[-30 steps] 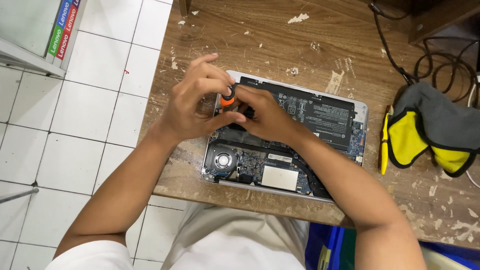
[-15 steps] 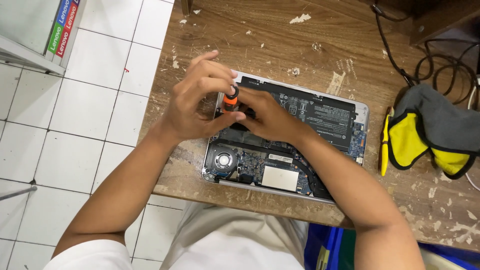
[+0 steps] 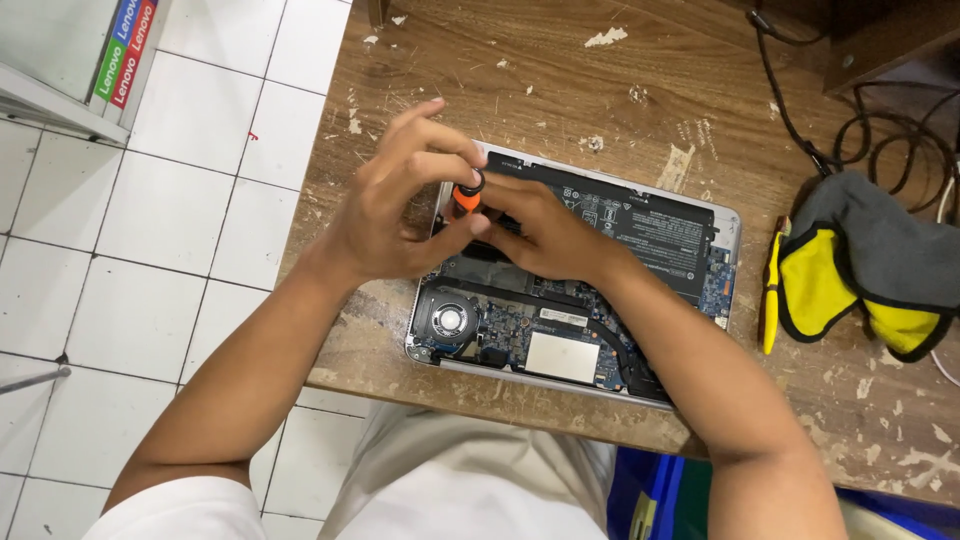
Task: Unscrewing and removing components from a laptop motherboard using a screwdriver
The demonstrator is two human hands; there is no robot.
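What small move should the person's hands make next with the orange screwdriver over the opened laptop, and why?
Probably a short twist of the screwdriver by the left hand, with the right hand steadying it. Both hands pinch the tool, which stands upright at the far left corner of the open laptop; its tip is hidden, so this is a guess.

Even, fairly bright light from overhead falls on the bench (image 3: 560, 90) and the white floor tiles (image 3: 150, 230), with only soft shadows under the hands (none hard-edged). The laptop (image 3: 620, 250) is sharp, with no glare on it; the fingers (image 3: 430, 150) look slightly soft, and the edges show little distortion
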